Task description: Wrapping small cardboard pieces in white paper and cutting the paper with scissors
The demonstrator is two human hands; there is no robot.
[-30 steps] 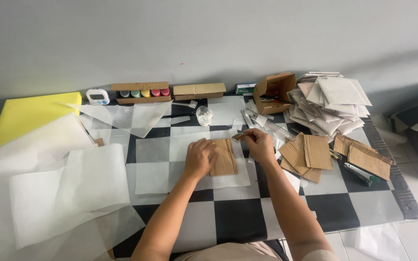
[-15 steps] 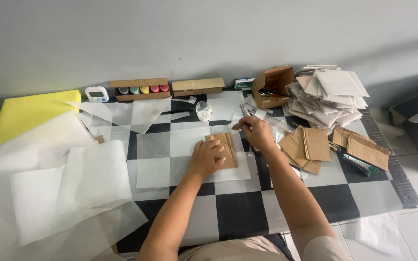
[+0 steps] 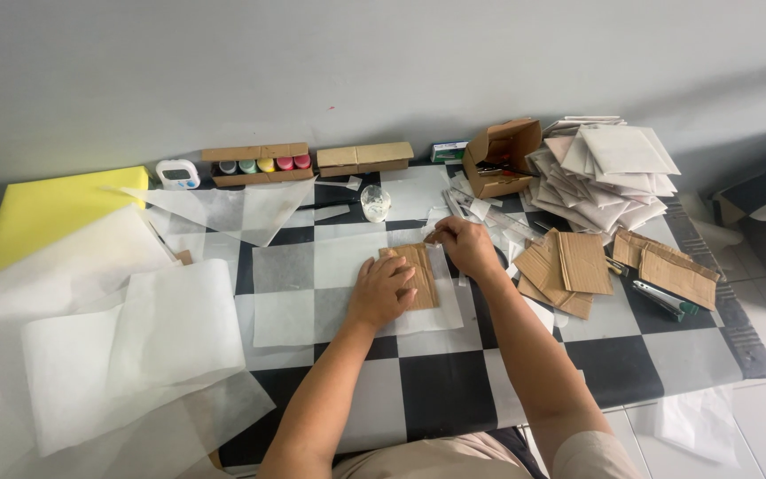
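A small brown cardboard piece [image 3: 420, 270] lies on a sheet of white translucent paper [image 3: 312, 288] on the black-and-white checkered mat [image 3: 454, 381]. My left hand [image 3: 381, 291] presses flat on the cardboard's left side. My right hand [image 3: 465, 246] is at its upper right corner, fingers pinched on the thin paper edge there.
A stack of brown cardboard pieces [image 3: 569, 266] lies to the right, white wrapped squares [image 3: 609, 173] behind it, and an open cardboard box [image 3: 503, 155]. A small glue cup [image 3: 375, 202], paint pots in a box [image 3: 259, 165], a yellow board [image 3: 55, 208] and loose paper sheets [image 3: 126, 346] lie to the left.
The view has shifted slightly. Both hands stay on the cardboard piece; the right hand has moved a little along its upper right edge.
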